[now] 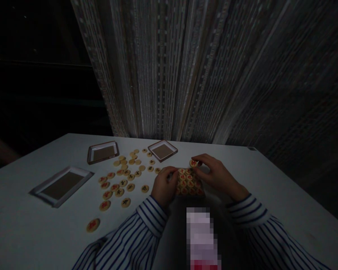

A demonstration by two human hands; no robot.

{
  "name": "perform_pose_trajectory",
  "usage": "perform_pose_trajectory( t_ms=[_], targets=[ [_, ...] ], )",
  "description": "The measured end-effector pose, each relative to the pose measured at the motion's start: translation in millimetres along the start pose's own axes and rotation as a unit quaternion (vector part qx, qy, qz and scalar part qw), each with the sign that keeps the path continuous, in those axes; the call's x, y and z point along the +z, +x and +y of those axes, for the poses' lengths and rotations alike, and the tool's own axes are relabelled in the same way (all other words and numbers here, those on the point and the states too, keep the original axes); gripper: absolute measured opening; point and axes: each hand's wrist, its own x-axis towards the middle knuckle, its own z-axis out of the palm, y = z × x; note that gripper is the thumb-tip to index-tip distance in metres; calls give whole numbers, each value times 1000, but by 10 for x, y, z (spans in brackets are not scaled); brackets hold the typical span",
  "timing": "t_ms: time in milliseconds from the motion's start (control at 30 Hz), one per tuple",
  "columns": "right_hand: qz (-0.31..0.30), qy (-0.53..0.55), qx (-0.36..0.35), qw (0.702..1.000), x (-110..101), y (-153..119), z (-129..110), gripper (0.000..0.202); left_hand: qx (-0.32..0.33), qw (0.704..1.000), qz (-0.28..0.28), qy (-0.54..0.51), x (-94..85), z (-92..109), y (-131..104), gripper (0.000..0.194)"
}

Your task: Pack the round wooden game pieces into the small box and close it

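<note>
Between my hands on the white table stands a small box [189,194] filled with rows of round Chinese chess pieces [189,183] with red characters. My left hand [165,183] is closed at the box's left side, thumb and fingers at its edge; whether it grips the box or a piece there is hard to make out. Pinched in the fingertips of my right hand [215,173], a xiangqi piece [193,163] with a red character is held just above the box's far right corner. Loose pieces [123,183], some red, some black, some blank side up, lie scattered to the left.
Three shallow rectangular trays or lids lie on the table [270,210]: one at the left [62,185], one at the back left [103,152], one at the back middle [162,150]. A striped curtain [163,75] hangs behind the far edge. The room is dim.
</note>
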Motion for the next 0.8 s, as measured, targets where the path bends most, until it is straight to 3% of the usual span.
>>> perform_pose_trajectory(
  t_ms=[333,500,800],
  targets=[
    [-35,-39,15,999,-51,77,93,23,-39,999,-11,-15,37,-136,3,20],
    [-71,-41,9,997,-66,134,172,23,-38,999,-15,0,29,-116,-1,20],
    [-84,-38,3,996,-23,252,246,24,-47,998,-26,13,18,-90,3,24]
  ],
)
